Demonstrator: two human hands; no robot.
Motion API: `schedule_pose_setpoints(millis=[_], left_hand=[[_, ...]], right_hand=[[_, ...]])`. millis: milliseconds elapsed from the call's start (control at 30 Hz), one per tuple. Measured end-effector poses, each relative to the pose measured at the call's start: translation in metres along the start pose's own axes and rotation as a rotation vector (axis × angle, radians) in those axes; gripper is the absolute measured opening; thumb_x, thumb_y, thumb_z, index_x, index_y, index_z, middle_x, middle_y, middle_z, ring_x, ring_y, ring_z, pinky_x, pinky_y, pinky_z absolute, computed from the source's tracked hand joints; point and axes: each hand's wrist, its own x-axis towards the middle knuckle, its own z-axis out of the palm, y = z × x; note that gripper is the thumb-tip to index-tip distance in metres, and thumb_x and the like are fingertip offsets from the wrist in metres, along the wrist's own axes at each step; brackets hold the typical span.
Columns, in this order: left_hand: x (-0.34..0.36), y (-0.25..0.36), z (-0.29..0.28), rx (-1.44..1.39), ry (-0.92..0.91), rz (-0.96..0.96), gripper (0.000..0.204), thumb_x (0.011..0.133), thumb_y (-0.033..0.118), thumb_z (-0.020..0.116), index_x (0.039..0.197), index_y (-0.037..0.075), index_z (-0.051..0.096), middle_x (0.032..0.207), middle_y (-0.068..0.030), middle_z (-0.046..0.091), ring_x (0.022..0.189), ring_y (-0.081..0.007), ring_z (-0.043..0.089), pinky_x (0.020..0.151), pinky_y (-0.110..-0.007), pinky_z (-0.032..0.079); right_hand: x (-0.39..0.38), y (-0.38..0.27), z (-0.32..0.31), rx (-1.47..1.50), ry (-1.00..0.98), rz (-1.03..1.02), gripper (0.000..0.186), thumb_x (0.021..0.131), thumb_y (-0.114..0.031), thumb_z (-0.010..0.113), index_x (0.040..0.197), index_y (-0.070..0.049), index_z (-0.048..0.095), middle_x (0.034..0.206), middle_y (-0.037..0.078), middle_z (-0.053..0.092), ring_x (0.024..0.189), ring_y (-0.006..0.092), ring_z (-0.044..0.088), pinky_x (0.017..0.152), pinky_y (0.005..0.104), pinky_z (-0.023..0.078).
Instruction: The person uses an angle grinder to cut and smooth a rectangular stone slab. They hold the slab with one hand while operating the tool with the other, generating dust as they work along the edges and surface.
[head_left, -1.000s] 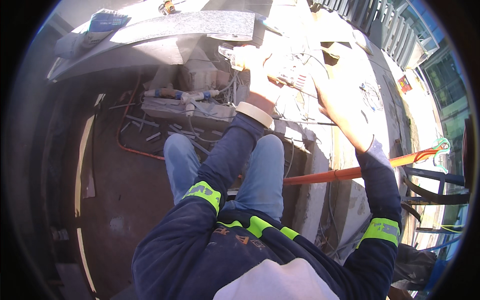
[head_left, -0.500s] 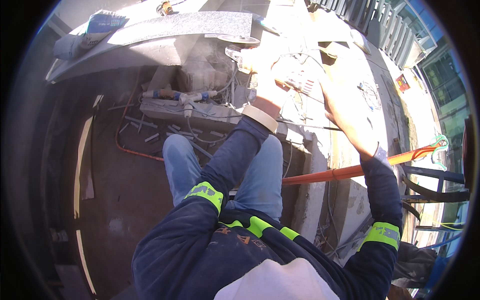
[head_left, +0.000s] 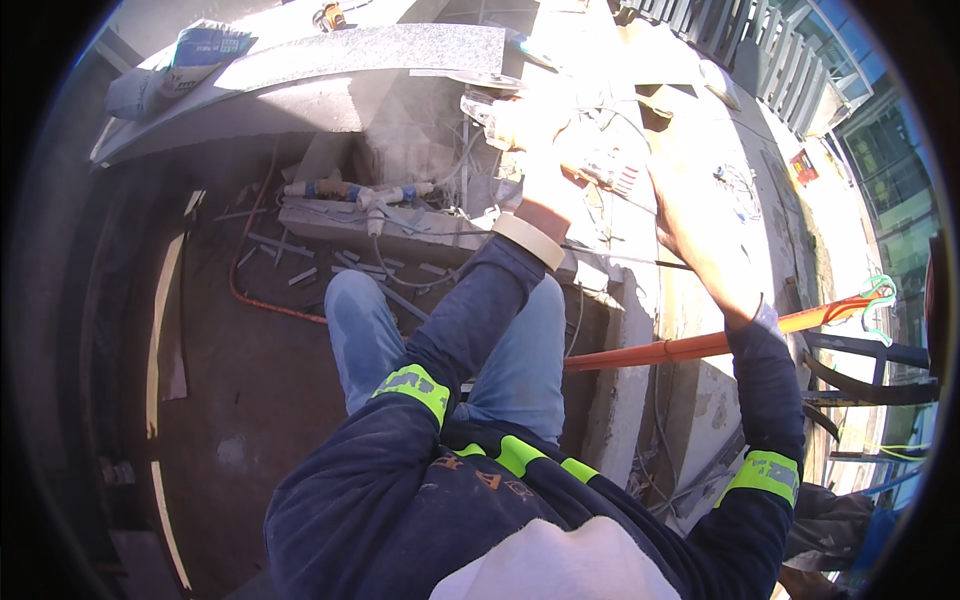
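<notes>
In the head view, both of my hands are on a power tool, apparently an angle grinder, at the upper centre. My left hand, washed out by sunlight, is closed round its front part beside the clear-looking guard. My right hand grips its rear, partly lost in glare. The tool is by the edge of a long speckled stone strip, with pale dust drifting to its left. A pale roll, perhaps tape, rings my left wrist.
Connected power plugs and cables sit left of the tool above scattered offcuts. An orange strap or tube crosses at right, near black metal frames. Sacks lie upper left, a yellow tool at the top, grey slats upper right.
Both my hands and the tool have shifted slightly to the right. The dust cloud left of the tool has grown since a second ago.
</notes>
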Motion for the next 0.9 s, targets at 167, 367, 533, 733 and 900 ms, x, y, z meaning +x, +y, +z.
schedule_pose_setpoints(millis=[167,367,533,733,900], left_hand=[[-0.012,0.001,0.008,-0.042,-0.052,-0.007,0.035,0.106,0.035,0.067,0.131,0.01,0.066,0.127,-0.0114,0.074,0.117,-0.03,0.073,0.101,-0.051,0.062],[-0.001,0.008,-0.001,0.011,-0.063,0.011,0.043,0.107,0.04,0.065,0.137,0.01,0.063,0.125,-0.0126,0.074,0.113,-0.029,0.074,0.094,-0.05,0.063],[-0.003,0.014,0.008,-0.002,0.046,0.027,0.035,0.107,0.036,0.066,0.13,0.01,0.066,0.125,-0.0109,0.074,0.113,-0.0288,0.074,0.095,-0.05,0.063],[-0.007,0.022,0.011,0.028,0.024,0.035,0.038,0.104,0.038,0.068,0.13,0.01,0.068,0.125,-0.0097,0.075,0.113,-0.0283,0.074,0.098,-0.049,0.062],[-0.012,0.034,0.013,0.061,-0.014,0.03,0.04,0.101,0.04,0.071,0.127,0.011,0.067,0.121,-0.0094,0.074,0.11,-0.0283,0.074,0.096,-0.05,0.061]], right_hand=[[-0.004,-0.001,-0.002,0.152,-0.048,0.159,0.056,0.111,-0.026,0.061,0.164,-0.011,0.049,0.152,0.008,0.054,0.136,0.019,0.054,0.112,0.042,0.051],[0.002,-0.007,0.0,0.062,-0.08,0.155,0.055,0.117,-0.031,0.057,0.167,-0.013,0.047,0.162,0.006,0.051,0.144,0.0153,0.052,0.117,0.0399,0.05],[0.005,0.005,0.003,-0.125,-0.08,-0.028,0.06,0.109,-0.018,0.066,0.165,-0.011,0.048,0.154,0.01,0.056,0.136,0.0204,0.057,0.114,0.0391,0.048],[0.025,-0.022,0.001,-0.636,0.037,-0.25,0.067,0.085,-0.006,0.083,0.148,-0.004,0.059,0.114,0.017,0.069,0.107,0.035,0.067,0.095,0.0477,0.053],[0.047,-0.018,0.009,-0.633,0.119,-0.339,0.055,0.083,-0.006,0.083,0.134,-0.004,0.062,0.107,0.015,0.068,0.101,0.0351,0.067,0.092,0.0486,0.052]])
